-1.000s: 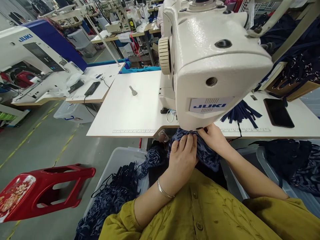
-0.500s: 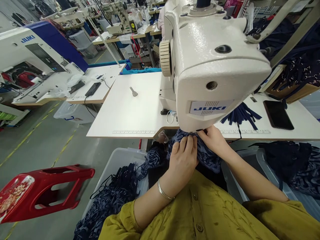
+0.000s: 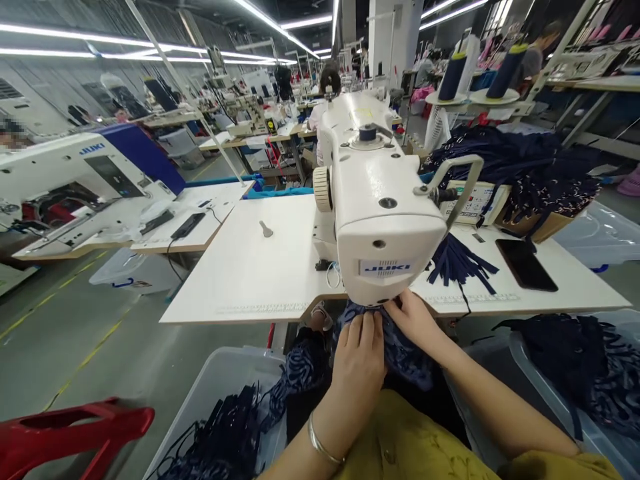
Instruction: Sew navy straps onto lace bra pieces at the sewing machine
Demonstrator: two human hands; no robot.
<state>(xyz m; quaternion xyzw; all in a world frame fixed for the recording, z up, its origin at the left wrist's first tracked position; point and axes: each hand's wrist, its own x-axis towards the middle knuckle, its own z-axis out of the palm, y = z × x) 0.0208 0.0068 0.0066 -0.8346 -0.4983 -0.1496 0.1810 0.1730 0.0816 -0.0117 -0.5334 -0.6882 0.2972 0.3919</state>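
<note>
A dark blue patterned fabric piece point(image 3: 400, 350) is bunched under the head of a white JUKI sewing machine point(image 3: 377, 200). My left hand point(image 3: 361, 353) lies on the fabric with its fingers pressed down together. My right hand point(image 3: 415, 321) pinches the fabric just below the machine's head. The needle area is hidden by the machine head. A silver bangle point(image 3: 323, 445) sits on my left wrist.
The white sewing table point(image 3: 250, 273) carries a black phone point(image 3: 526, 264) and dark blue strips point(image 3: 457, 261). Clear bins with dark fabric stand at lower left point(image 3: 220, 427) and lower right point(image 3: 575, 373). A red stool point(image 3: 70, 437) lies at far left. More machines and workers fill the background.
The view has tilted up and pulled back, showing more of the hall. Both hands stay on the fabric under the machine head, hardly moved.
</note>
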